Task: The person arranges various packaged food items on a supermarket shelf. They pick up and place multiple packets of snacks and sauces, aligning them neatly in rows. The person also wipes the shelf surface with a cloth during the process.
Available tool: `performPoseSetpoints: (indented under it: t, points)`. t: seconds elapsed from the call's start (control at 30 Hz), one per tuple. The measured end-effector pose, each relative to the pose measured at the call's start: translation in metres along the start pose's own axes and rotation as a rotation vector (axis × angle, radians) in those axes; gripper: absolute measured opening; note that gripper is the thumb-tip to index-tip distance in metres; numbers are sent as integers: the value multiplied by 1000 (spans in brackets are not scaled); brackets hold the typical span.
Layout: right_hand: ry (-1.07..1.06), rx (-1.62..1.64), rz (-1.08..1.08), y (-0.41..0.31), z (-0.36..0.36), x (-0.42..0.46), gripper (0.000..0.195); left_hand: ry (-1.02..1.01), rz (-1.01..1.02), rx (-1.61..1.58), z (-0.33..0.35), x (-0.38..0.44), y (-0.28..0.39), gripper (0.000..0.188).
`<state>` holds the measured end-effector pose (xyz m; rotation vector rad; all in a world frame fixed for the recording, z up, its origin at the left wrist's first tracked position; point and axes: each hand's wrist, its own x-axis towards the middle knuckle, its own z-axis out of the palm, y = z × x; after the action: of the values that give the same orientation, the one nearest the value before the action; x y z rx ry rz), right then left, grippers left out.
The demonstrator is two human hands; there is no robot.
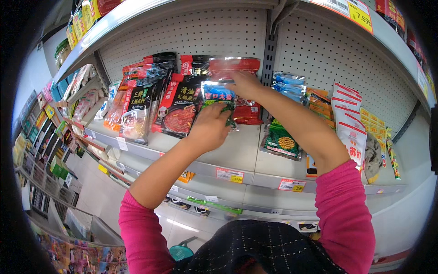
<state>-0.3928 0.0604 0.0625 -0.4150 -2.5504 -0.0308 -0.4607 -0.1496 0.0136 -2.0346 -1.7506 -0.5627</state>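
Note:
My left hand [211,126] holds a blue-and-green plastic food packet [218,91] from the front, its fingers spread over the lower half. Just behind it, my right hand [244,84] reaches over red plastic packets [247,113] leaning against the back panel. Blurred fingers of that hand lie across the upper red packet, its thumb near the blue packet's top edge. Whether the right hand grips the red packet is unclear. To the left stands a black-and-red hotpot seasoning packet [179,106], close to my left hand.
More hotpot seasoning packets [137,113] stand at left. Under my right forearm are green packets [281,138], then white pouches [349,126] and a grey cloth glove [373,154]. A metal shelf [236,147] with price tags runs across; another shelf edge [164,15] overhangs.

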Motion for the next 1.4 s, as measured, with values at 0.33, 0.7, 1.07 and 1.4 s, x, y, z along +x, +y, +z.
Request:
performPoseSetpoints:
  t: [0.33,0.7,1.07,1.4]
  points:
    - [-22,530,10,-42,-70,-39,19,425,-493,-745,-32,-5,-27,83]
    - [8,245,317,19,-140,-147,25,-182,-437,-1407,-3,43,64,45]
    - [12,-34,221,75,-92,-204,26,-381,-274,-543,18,49,87,34]
    - [108,230,315,29,-122,-228,21,-352,-786,-1386,38,59,88,36]
